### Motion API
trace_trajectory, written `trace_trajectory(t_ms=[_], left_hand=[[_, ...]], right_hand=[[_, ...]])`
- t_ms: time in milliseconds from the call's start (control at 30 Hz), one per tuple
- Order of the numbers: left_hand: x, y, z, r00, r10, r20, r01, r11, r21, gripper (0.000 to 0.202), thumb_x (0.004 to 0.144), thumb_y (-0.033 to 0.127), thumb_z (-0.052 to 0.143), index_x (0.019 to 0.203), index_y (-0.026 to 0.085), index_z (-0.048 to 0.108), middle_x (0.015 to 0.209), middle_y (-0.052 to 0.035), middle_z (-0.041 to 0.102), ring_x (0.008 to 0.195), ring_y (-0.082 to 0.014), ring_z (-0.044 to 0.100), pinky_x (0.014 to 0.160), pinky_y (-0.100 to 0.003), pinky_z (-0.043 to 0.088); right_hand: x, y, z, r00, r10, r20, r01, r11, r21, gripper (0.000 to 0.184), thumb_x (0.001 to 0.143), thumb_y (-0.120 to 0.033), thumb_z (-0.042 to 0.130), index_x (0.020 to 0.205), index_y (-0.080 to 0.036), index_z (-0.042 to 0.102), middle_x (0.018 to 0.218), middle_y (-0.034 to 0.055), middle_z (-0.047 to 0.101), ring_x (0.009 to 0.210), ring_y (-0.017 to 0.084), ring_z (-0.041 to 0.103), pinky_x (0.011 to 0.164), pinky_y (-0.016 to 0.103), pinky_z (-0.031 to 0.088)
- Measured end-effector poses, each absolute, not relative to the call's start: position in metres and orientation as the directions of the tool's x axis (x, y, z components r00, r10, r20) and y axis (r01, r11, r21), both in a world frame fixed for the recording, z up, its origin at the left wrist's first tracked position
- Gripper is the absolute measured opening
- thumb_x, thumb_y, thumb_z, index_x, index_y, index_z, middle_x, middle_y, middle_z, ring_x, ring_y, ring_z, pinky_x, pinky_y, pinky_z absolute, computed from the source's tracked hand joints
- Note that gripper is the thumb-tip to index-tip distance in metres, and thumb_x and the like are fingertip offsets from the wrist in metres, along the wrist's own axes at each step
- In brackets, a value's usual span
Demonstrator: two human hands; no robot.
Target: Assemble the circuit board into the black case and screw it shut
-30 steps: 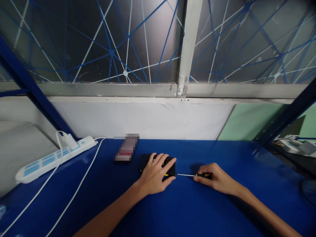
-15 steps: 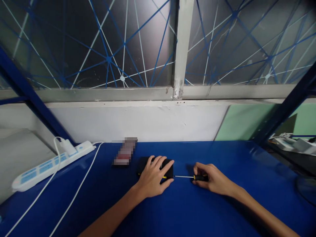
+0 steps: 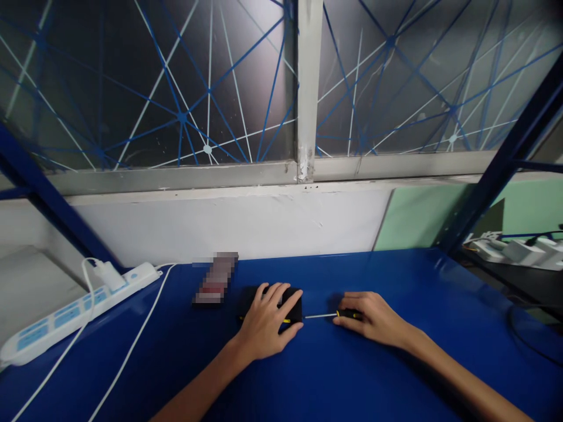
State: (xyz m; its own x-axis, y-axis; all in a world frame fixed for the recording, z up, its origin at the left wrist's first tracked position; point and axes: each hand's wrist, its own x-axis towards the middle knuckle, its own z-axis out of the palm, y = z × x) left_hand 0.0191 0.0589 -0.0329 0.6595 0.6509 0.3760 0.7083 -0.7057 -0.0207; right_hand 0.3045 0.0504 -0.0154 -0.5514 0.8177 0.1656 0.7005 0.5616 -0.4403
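Note:
My left hand (image 3: 267, 321) lies over a small black box-like device (image 3: 294, 303) with a yellow stripe along its near edge, fingers spread across its top and holding it down on the blue table (image 3: 334, 375). My right hand (image 3: 373, 319) pinches the black and yellow handle of a thin screwdriver (image 3: 328, 316). Its metal shaft lies level and points left, the tip at the device's right side.
A blurred dark and red object (image 3: 214, 279) lies just left of the device. A white power strip (image 3: 70, 308) with a plug and white cables sits at the table's far left. Wall and window stand behind. Blue frame posts rise at both sides; white devices (image 3: 514, 251) sit far right.
The view has tilted and shifted, so everything sits lower and further left in the picture. Both hands keep the same hold on the device and the screwdriver.

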Motion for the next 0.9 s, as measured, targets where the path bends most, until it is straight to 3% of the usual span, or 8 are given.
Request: trace_trajectory(t_ms=[167, 300, 467, 600, 733, 900], left_hand=[[0.021, 0.059, -0.032, 0.657, 0.655, 0.372, 0.713, -0.701, -0.026, 0.055, 0.092, 0.042, 0.052, 0.143, 0.025, 0.041, 0.136, -0.0124, 0.052, 0.124, -0.0342, 0.047, 0.104, -0.058, 0.033], [0.021, 0.06, -0.033, 0.651, 0.659, 0.378, 0.716, -0.698, -0.018, 0.055, 0.091, 0.042, 0.052, 0.142, 0.026, 0.042, 0.135, -0.0117, 0.052, 0.123, -0.0338, 0.048, 0.104, -0.058, 0.033], [0.021, 0.061, -0.034, 0.65, 0.658, 0.38, 0.713, -0.701, -0.007, 0.054, 0.089, 0.043, 0.054, 0.14, 0.027, 0.045, 0.134, -0.0116, 0.053, 0.122, -0.0334, 0.049, 0.103, -0.058, 0.034], [0.02, 0.062, -0.035, 0.647, 0.658, 0.385, 0.714, -0.701, -0.003, 0.054, 0.089, 0.043, 0.054, 0.141, 0.027, 0.045, 0.134, -0.0115, 0.054, 0.122, -0.033, 0.049, 0.103, -0.057, 0.034], [0.022, 0.063, -0.034, 0.633, 0.663, 0.4, 0.721, -0.693, 0.008, 0.053, 0.09, 0.045, 0.054, 0.139, 0.028, 0.047, 0.134, -0.0108, 0.055, 0.121, -0.0335, 0.051, 0.102, -0.058, 0.035], [0.022, 0.063, -0.035, 0.63, 0.662, 0.407, 0.722, -0.692, 0.008, 0.053, 0.089, 0.044, 0.056, 0.14, 0.029, 0.047, 0.135, -0.0103, 0.054, 0.121, -0.0333, 0.05, 0.103, -0.058, 0.035]], right_hand=[[0.304, 0.05, -0.023, -0.517, 0.844, 0.14, 0.698, 0.511, -0.501, 0.022, 0.081, -0.039, 0.067, 0.091, -0.021, 0.059, 0.07, -0.0022, 0.062, 0.058, 0.013, 0.052, 0.055, 0.022, 0.034], [0.307, 0.052, -0.025, -0.51, 0.852, 0.119, 0.668, 0.48, -0.569, 0.016, 0.08, -0.028, 0.065, 0.088, -0.021, 0.053, 0.061, -0.0063, 0.054, 0.052, 0.01, 0.045, 0.052, 0.021, 0.031], [0.308, 0.054, -0.018, -0.53, 0.838, 0.134, 0.628, 0.493, -0.602, 0.02, 0.085, -0.039, 0.065, 0.082, -0.02, 0.06, 0.068, -0.0027, 0.06, 0.058, 0.011, 0.05, 0.056, 0.022, 0.034], [0.307, 0.053, -0.01, -0.584, 0.796, 0.156, 0.603, 0.555, -0.573, 0.032, 0.094, -0.047, 0.052, 0.084, -0.02, 0.067, 0.079, 0.0015, 0.065, 0.066, 0.013, 0.058, 0.06, 0.023, 0.037], [0.304, 0.05, -0.008, -0.584, 0.799, 0.143, 0.648, 0.565, -0.51, 0.045, 0.098, -0.048, 0.041, 0.071, -0.018, 0.062, 0.07, 0.0017, 0.062, 0.063, 0.013, 0.056, 0.06, 0.024, 0.036], [0.301, 0.048, -0.015, -0.517, 0.849, 0.109, 0.669, 0.481, -0.566, 0.023, 0.083, -0.042, 0.065, 0.088, -0.02, 0.059, 0.062, -0.005, 0.055, 0.053, 0.011, 0.046, 0.052, 0.022, 0.03]])
